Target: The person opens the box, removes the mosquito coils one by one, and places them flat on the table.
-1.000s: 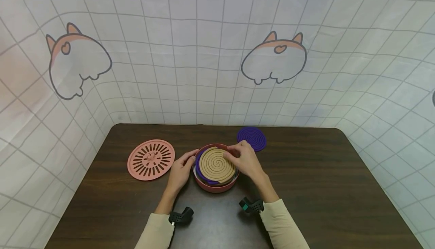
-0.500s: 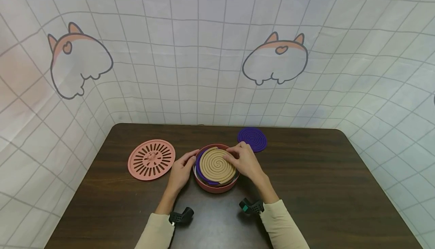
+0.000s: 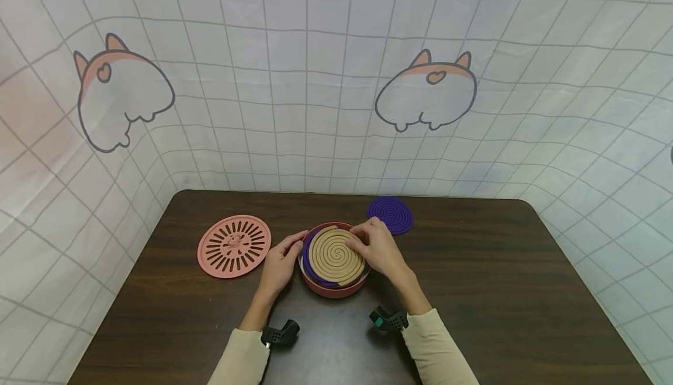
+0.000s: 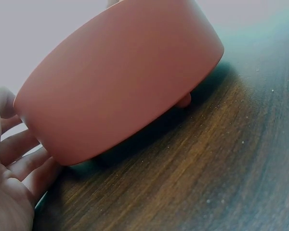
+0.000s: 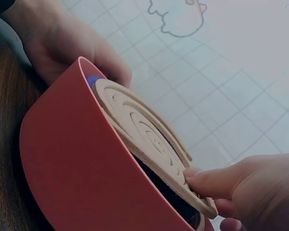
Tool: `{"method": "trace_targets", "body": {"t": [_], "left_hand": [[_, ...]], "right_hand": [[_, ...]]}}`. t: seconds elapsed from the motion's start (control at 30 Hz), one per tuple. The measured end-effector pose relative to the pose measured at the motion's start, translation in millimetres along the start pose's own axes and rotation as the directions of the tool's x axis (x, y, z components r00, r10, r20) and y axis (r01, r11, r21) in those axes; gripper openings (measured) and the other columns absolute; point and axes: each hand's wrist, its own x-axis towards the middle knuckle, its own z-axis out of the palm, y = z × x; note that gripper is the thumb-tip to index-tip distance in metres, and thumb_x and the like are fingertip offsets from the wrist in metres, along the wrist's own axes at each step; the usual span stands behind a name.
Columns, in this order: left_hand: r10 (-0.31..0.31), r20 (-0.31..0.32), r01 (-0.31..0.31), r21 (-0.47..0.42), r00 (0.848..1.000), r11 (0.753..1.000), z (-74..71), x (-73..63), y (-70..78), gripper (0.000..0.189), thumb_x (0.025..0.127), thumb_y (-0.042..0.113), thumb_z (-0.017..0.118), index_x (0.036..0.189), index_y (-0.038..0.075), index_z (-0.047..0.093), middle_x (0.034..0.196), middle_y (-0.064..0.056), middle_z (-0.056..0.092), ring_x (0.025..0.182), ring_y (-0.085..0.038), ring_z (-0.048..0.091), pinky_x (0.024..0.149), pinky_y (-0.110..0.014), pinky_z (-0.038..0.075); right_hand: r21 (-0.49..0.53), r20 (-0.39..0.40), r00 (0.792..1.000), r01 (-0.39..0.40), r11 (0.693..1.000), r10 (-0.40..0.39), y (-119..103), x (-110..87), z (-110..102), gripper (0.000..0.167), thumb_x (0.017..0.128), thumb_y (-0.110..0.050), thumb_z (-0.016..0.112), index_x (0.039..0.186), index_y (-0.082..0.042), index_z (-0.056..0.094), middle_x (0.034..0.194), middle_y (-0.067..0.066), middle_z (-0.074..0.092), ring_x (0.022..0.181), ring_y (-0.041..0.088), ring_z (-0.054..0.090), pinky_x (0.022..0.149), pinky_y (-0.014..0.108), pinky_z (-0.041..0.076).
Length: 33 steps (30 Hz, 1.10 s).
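Note:
A tan mosquito coil (image 3: 335, 255) lies spiral side up in the mouth of a round reddish-pink mosquito coil box (image 3: 331, 293). Below it, the edge of a purple coil (image 3: 309, 265) shows at the left. My right hand (image 3: 380, 248) pinches the tan coil's right edge; in the right wrist view the thumb (image 5: 209, 180) presses on top and fingers are underneath. That edge is tilted up off what lies below. My left hand (image 3: 280, 263) holds the box's left side, its fingers (image 4: 26, 159) against the outer wall in the left wrist view.
A pink slotted lid (image 3: 234, 247) lies flat on the dark wooden table (image 3: 505, 291) left of the box. Another purple coil (image 3: 390, 214) lies behind my right hand, near the back edge. A white grid-patterned curtain (image 3: 326, 81) stands behind the table.

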Motion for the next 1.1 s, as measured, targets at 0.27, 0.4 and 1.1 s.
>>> {"method": "trace_targets", "body": {"t": [0.27,0.4,1.1], "left_hand": [[0.026,-0.03,-0.026,-0.02,0.999,0.999,5.2,9.8,-23.8,0.029,0.104,0.029,0.055,0.129,0.03,0.069,0.13,0.0,0.069,0.123,-0.018,0.064,0.102,-0.042,0.051],[0.042,-0.036,-0.042,-0.009,0.998,0.999,5.2,9.6,-24.1,0.028,0.103,0.03,0.055,0.128,0.03,0.069,0.13,0.0,0.07,0.122,-0.018,0.064,0.102,-0.042,0.051],[0.009,-0.001,-0.009,0.009,1.0,1.0,-2.4,-7.0,16.6,0.033,0.105,0.017,0.052,0.134,0.013,0.066,0.131,-0.01,0.068,0.125,-0.024,0.063,0.103,-0.041,0.05]], "right_hand": [[0.054,-0.016,0.999,0.028,0.998,-0.027,-2,0.3,-4,0.024,0.087,-0.025,0.078,0.105,-0.01,0.075,0.095,0.005,0.064,0.083,0.015,0.051,0.073,0.028,0.041],[0.097,-0.002,1.0,0.031,0.995,-0.031,-1,0.6,-5,0.022,0.087,-0.024,0.078,0.104,-0.01,0.075,0.088,0.003,0.066,0.076,0.011,0.054,0.067,0.022,0.044],[0.392,0.13,0.989,0.016,0.92,-0.073,-11,-1.7,-31,0.028,0.09,-0.009,0.074,0.116,0.0,0.07,0.1,0.02,0.075,0.083,0.022,0.069,0.067,0.019,0.049]]}}
